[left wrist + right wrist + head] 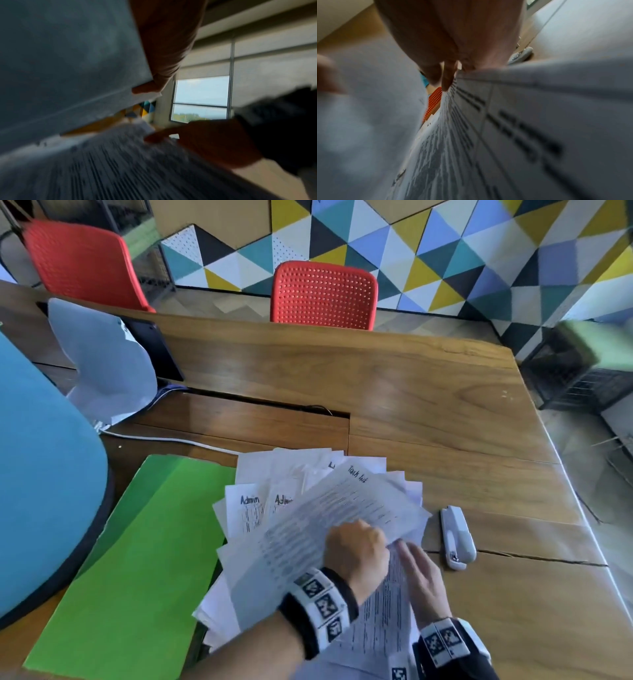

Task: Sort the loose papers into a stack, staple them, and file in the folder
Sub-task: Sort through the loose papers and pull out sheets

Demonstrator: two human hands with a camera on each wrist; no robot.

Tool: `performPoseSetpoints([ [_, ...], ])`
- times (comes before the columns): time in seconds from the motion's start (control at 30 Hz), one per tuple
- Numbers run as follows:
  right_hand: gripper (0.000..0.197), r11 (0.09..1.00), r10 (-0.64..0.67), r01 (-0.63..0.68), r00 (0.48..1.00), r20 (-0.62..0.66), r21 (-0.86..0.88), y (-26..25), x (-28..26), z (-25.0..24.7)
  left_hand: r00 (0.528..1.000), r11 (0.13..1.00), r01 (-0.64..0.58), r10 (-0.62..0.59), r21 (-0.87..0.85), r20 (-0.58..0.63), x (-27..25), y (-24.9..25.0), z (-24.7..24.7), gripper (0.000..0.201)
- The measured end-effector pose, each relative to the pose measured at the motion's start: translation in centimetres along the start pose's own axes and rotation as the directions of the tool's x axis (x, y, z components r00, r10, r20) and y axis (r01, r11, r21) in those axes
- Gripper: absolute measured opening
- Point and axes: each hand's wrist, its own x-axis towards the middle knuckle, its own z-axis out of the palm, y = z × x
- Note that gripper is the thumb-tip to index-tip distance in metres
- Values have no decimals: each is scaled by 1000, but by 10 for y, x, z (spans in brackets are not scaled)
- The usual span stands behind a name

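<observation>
Left hand point(356, 549) curled, gripping lifted white printed sheet point(318, 529). Right hand point(423, 573) flat, fingers straight, on loose white papers point(380, 611). White plastic stapler point(457, 537) at 3 o'clock.

Papers point(298, 508): white printed sheets, fanned out and overlapping on the desk; top sheet lifted, tilted. Folder point(137, 559): green, flat, just left of papers, partly under them. Stapler point(458, 537): white, closed, lying right of papers.

Head view bright, even daylight, soft shadows, wide-angle bending at edges, slight motion blur on the fanned white printed papers point(308, 518). Both wrist views dim, heavily motion-blurred; bright rectangular window point(200, 98) backlights left wrist view.
</observation>
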Motion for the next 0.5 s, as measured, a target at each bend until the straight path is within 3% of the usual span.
performPoseSetpoints([
  [0.07,55,980,170,-170,985,13,104,5,5,0,997,998,19,-15,-57,77,4,8,25,29],
  [0.1,59,965,222,-223,975,23,137,2,5,0,995,994,35,-26,-99,94,5,10,34,25],
  [0.17,49,940,274,-273,961,27,203,0,5,0,989,976,-30,61,-215,137,5,13,47,11],
  [0.23,42,942,265,-263,964,17,209,1,9,0,974,911,-46,132,-410,184,3,5,49,15],
  [0.3,27,964,200,-192,980,-25,182,3,14,-3,991,842,38,37,-538,126,0,-20,48,15],
  [0.33,16,970,173,-163,984,-41,181,0,15,-4,995,832,102,-89,-545,50,-1,-40,47,16],
  [0.37,12,970,155,-144,987,-42,198,1,18,-6,967,827,197,-253,-526,-36,-3,-65,47,19],
  [0.43,10,960,144,-142,990,7,243,1,21,-14,801,730,454,-586,-511,-125,-8,-116,42,24],
  [0.47,15,960,139,-142,990,30,240,-1,20,-17,712,651,551,-693,-523,-114,-11,-136,36,21],
  [0.5,19,961,147,-153,988,43,232,-1,19,-18,674,598,595,-735,-538,-71,-14,-152,31,10],
])
